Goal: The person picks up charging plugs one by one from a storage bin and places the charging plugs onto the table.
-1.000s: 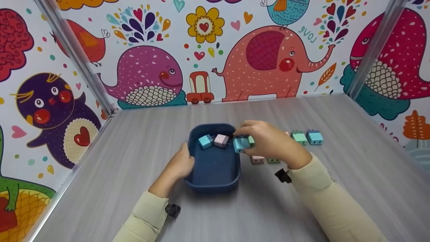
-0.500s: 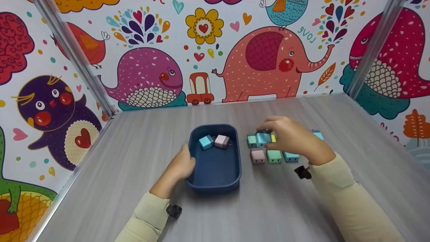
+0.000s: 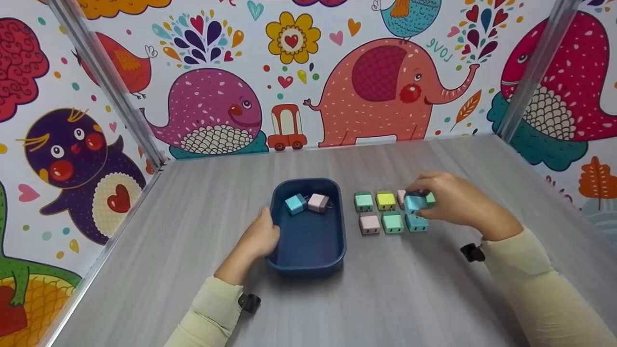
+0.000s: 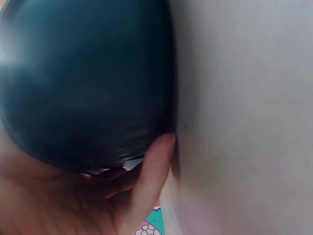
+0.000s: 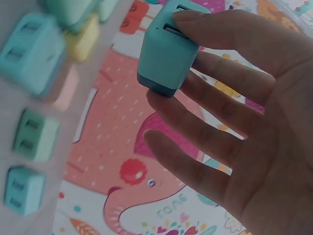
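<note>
My right hand (image 3: 448,200) pinches a blue USB wall charger (image 5: 166,54) between thumb and fingers, its two ports beside the thumb. It is over the right end of two rows of chargers, covering part of the back row. The front row has a pink charger (image 3: 369,224), a green charger (image 3: 393,223) and a blue charger (image 3: 417,223). Behind these are a green charger (image 3: 364,202), a yellow charger (image 3: 385,201) and a partly hidden pink one. My left hand (image 3: 260,234) grips the left side of a dark blue bin (image 3: 308,270), its fingers mostly hidden in the head view.
Inside the bin, near its far end, lie a blue charger (image 3: 295,204) and a pink charger (image 3: 318,203). The grey wood-grain table (image 3: 207,193) is bounded by cartoon-printed walls (image 3: 289,72) at the back and sides, with metal posts (image 3: 115,91) in the corners.
My right hand has carried the blue charger rightward, from the bin's right rim across the rows to their right end. The left hand and bin have stayed in place.
</note>
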Motion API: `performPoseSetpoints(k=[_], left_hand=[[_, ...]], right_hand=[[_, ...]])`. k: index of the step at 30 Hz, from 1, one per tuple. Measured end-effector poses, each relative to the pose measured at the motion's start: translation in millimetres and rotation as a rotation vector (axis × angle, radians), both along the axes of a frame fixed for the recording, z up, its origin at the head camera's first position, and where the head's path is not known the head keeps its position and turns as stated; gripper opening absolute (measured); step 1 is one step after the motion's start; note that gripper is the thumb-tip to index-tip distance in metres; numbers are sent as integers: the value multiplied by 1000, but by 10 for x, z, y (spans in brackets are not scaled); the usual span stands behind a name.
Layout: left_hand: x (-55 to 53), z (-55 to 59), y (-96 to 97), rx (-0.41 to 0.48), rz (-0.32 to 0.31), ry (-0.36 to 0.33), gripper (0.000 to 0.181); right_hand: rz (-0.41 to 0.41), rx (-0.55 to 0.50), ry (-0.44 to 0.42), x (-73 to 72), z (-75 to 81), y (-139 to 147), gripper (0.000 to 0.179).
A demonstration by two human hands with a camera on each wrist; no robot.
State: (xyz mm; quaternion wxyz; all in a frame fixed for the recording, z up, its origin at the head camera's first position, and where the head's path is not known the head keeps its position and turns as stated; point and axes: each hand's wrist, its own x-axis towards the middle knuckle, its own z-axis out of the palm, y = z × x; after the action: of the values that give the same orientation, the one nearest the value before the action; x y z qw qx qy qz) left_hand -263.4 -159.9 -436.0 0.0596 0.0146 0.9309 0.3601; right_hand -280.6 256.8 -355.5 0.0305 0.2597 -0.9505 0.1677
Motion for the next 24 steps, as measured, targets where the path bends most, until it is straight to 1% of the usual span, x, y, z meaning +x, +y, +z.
performPoseSetpoints(k=[5,11,16,21,24], left_hand=[[-5,-2,-4,1,-1,2,65],[-11,-10,4,8,-1,9,64],[-19,-10,16,-5,-3,19,61],[-16,-6,7,-18,-5,32,61],[-10,1,6,-22,-2,25,63]], right_hand=[[-26,21,-11,-8,-66,194,49],[-30,44,-10,-1,-105,361,48],[-44,60,-19,-24,-161,426,46],[-57,74,-31,-88,-243,459,46],[-59,91,-46,-127,-298,465,45]])
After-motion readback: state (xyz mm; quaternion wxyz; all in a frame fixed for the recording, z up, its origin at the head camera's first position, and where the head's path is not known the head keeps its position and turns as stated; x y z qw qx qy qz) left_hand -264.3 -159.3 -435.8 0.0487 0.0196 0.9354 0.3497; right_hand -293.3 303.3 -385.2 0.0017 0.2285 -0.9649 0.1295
